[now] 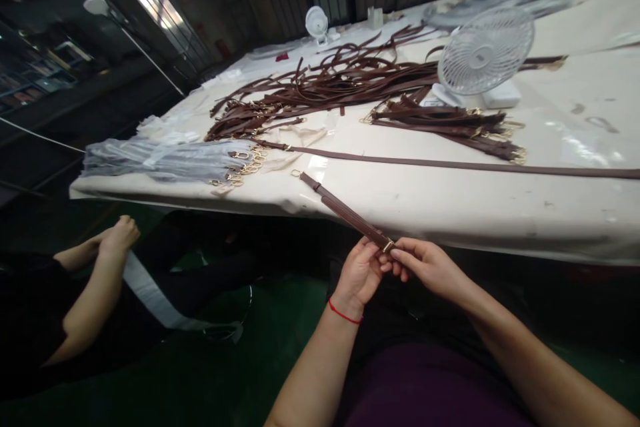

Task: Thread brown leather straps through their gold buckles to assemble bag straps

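Observation:
A short brown leather strap (350, 215) slants from the table edge down to my hands. At its far end a gold ring lies on the table; a small gold buckle sits at the near end. My left hand (361, 272), with a red string on the wrist, is closed around the strap just below the buckle end. My right hand (424, 263) pinches the strap beside the buckle, thumb on top. The fingertips of both hands meet there and partly hide the strap's end. A long brown strap (425, 162) runs across the table beyond it.
On the white-covered table (390, 200) lie a heap of brown straps (320, 87), a smaller strap bundle (445, 123) and plastic-wrapped straps (160, 159). A white fan (485, 52) stands at right, a smaller fan (317, 23) farther back. At left, a co-worker's hands (120, 233) hold a pale strip.

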`<state>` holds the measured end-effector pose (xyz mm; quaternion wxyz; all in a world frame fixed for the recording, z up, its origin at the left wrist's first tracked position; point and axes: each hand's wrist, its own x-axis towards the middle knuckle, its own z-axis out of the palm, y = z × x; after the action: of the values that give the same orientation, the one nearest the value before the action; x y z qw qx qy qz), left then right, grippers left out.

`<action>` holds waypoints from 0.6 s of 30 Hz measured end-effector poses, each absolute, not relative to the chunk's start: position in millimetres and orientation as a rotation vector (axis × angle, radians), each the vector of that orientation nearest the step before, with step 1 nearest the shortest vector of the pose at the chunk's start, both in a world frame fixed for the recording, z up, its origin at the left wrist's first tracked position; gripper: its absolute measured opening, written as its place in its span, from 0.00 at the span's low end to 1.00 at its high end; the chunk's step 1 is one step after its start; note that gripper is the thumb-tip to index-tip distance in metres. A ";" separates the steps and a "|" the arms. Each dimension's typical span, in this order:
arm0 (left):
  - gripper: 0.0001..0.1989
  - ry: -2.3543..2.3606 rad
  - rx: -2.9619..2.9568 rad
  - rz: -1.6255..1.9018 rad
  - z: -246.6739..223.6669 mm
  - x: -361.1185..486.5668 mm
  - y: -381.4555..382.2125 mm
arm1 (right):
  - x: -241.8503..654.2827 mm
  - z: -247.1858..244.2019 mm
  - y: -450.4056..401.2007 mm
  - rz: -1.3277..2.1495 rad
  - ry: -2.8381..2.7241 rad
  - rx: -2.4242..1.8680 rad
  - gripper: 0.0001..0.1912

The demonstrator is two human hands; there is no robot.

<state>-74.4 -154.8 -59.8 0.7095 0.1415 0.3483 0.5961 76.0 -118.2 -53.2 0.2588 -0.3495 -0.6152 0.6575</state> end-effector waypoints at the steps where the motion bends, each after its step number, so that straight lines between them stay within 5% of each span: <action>1: 0.12 0.767 0.313 1.325 -59.4 -74.3 -155.1 | 77.1 -52.5 -119.0 1.753 -1.697 -0.956 0.16; 18: 0.14 0.758 0.389 1.206 -61.2 -69.9 -152.4 | 67.9 -47.3 -120.5 1.909 -1.384 -0.902 0.19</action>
<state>-69.9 -152.4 -61.2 0.7395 0.1771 0.3457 0.5499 67.9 -120.5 -47.3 0.3035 -0.3404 -0.5224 0.7205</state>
